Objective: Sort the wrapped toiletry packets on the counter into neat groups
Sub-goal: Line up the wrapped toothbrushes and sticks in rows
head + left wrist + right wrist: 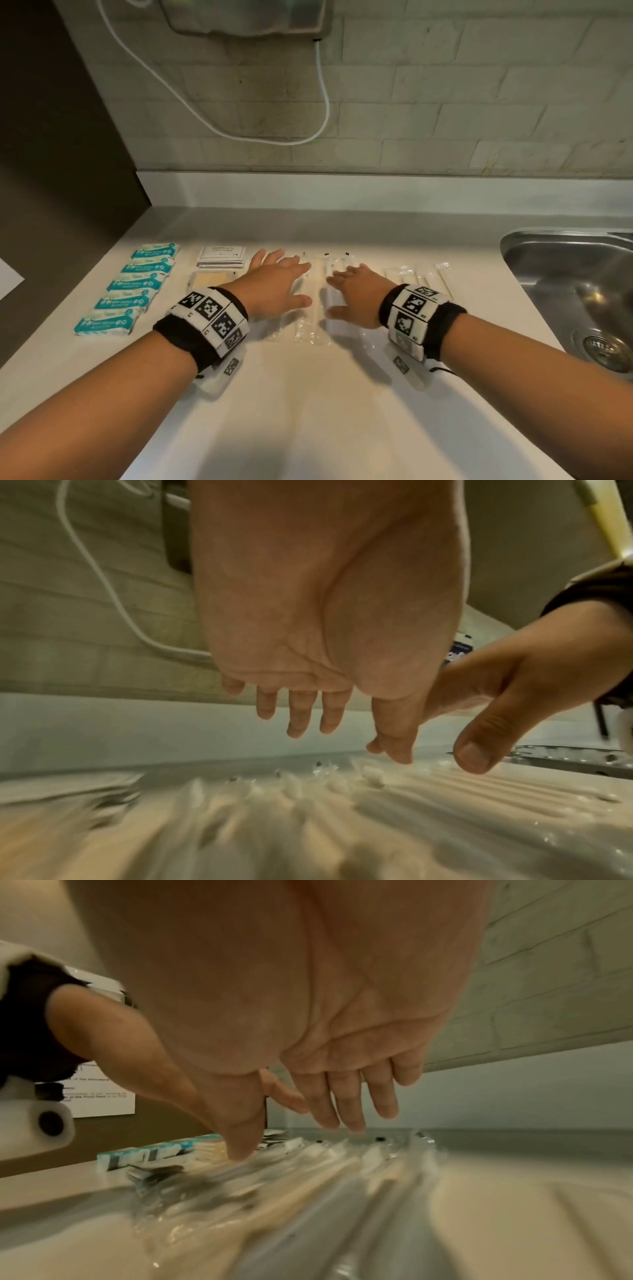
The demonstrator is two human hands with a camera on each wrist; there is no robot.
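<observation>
Pale counter (308,411) (steel sink (565,274) at right) under tiled wall (445,102).

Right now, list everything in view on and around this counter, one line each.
teal packets: five, teal and white, column at counter's left
shampoo sachets: small stack, white, right of the teal column
yellowish packet: one, clear wrap, just in front of the sachets
long clear-wrapped packets: several, pale, centre, under both hands
slim clear packets: a few, right of the hands
counter: one, white
sink: one, steel, far right
cable: one, white, on tiled wall
left hand: fingers spread, open
right hand: fingers spread, open
</observation>
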